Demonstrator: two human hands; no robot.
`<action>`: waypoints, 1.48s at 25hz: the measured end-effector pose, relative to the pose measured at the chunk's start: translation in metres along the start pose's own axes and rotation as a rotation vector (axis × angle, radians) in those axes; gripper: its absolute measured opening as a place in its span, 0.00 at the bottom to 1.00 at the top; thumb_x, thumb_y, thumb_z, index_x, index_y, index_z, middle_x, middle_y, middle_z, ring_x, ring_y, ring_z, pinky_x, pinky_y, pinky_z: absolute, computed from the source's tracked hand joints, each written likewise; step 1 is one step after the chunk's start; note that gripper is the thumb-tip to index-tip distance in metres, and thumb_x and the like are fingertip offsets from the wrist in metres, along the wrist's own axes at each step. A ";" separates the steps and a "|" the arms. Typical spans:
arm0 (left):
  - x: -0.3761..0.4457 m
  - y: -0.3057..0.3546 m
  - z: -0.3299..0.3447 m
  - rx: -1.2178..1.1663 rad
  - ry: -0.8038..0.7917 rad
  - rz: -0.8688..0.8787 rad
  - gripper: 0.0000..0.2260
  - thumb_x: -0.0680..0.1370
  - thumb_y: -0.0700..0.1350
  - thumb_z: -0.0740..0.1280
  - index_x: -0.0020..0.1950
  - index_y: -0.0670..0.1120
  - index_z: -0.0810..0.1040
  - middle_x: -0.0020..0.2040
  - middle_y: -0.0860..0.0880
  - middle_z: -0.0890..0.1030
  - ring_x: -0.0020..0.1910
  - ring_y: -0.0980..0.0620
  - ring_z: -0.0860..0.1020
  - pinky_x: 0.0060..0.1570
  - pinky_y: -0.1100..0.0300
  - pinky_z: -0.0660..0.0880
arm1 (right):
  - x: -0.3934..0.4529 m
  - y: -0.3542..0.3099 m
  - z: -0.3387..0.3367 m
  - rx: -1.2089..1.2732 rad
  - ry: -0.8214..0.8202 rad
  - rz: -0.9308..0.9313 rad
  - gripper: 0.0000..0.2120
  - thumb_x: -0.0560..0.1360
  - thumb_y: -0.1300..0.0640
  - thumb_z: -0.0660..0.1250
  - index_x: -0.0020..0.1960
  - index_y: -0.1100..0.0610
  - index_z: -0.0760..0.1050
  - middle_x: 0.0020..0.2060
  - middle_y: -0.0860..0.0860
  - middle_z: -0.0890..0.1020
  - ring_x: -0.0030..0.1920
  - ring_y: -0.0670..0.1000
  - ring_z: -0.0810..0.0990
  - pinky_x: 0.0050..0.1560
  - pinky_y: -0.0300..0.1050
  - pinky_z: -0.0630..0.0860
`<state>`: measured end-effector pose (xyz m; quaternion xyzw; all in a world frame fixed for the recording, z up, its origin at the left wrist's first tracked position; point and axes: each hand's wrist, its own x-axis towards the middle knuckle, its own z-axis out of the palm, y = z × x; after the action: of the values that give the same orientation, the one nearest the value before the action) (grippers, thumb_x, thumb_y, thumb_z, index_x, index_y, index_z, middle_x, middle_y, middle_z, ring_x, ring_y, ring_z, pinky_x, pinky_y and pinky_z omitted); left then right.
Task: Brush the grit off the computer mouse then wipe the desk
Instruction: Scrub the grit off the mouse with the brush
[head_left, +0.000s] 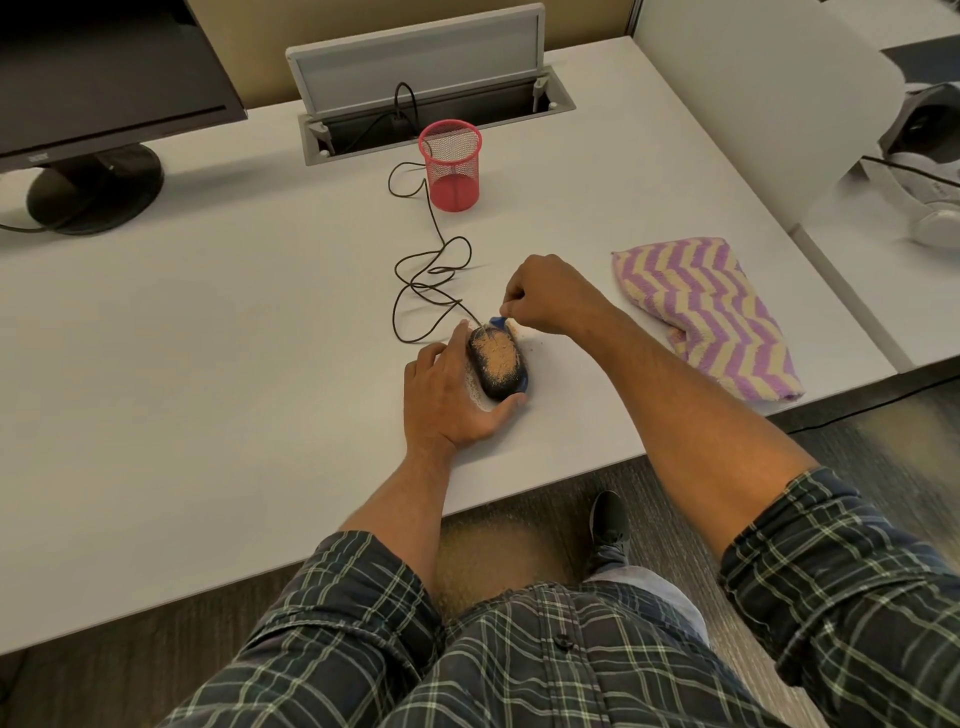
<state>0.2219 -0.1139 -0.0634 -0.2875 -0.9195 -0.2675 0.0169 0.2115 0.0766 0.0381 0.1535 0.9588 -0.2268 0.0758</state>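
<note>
Brushing step in hand; desk wipe not yet begun. Mouse (497, 366) sits near the front edge of the desk (208, 364), its top thickly coated in tan grit (498, 357), with some grains scattered on the desk just beside it.

Left hand (452, 400): cupped round the mouse from its left side, fingers along the flank, thumb curled at the near end, steadying it.

Right hand (545, 299): fingers pinched on a small brush (500, 322); only a blue bit and pale bristles show below the fingers, touching or nearly touching the far end of the mouse where the cable (431, 270) leaves.

Striped cloth (706, 312) lies folded on the desk to the right, untouched, well apart from the mouse. Red mesh cup (451, 165) stands further back; monitor (98, 88) at far left.

Judgement: most grit remains. Next move calls for strokes along the mouse top, left hand holding firm, sweeping grit toward one side so the cloth can collect it afterwards.
</note>
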 end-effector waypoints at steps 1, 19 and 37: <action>0.000 0.000 0.000 0.002 0.001 0.001 0.50 0.64 0.77 0.67 0.78 0.48 0.65 0.64 0.49 0.79 0.62 0.47 0.73 0.58 0.51 0.70 | 0.001 -0.001 0.000 0.016 0.027 0.008 0.07 0.74 0.56 0.71 0.50 0.57 0.86 0.45 0.52 0.86 0.40 0.50 0.81 0.40 0.41 0.72; 0.000 0.000 0.000 0.013 -0.022 -0.011 0.50 0.65 0.76 0.67 0.78 0.48 0.65 0.65 0.49 0.79 0.63 0.47 0.72 0.59 0.51 0.69 | 0.002 -0.019 -0.006 -0.210 -0.043 -0.132 0.08 0.74 0.55 0.71 0.52 0.54 0.85 0.48 0.52 0.84 0.45 0.53 0.81 0.47 0.48 0.80; -0.001 0.001 -0.001 -0.001 -0.031 -0.026 0.50 0.66 0.75 0.69 0.80 0.46 0.65 0.65 0.49 0.79 0.64 0.47 0.72 0.61 0.51 0.68 | 0.006 -0.030 -0.007 -0.349 -0.130 -0.231 0.08 0.73 0.56 0.73 0.52 0.56 0.84 0.49 0.52 0.82 0.47 0.53 0.80 0.44 0.47 0.77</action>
<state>0.2233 -0.1149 -0.0624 -0.2799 -0.9230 -0.2639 -0.0010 0.1957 0.0556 0.0559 0.0124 0.9878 -0.0737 0.1364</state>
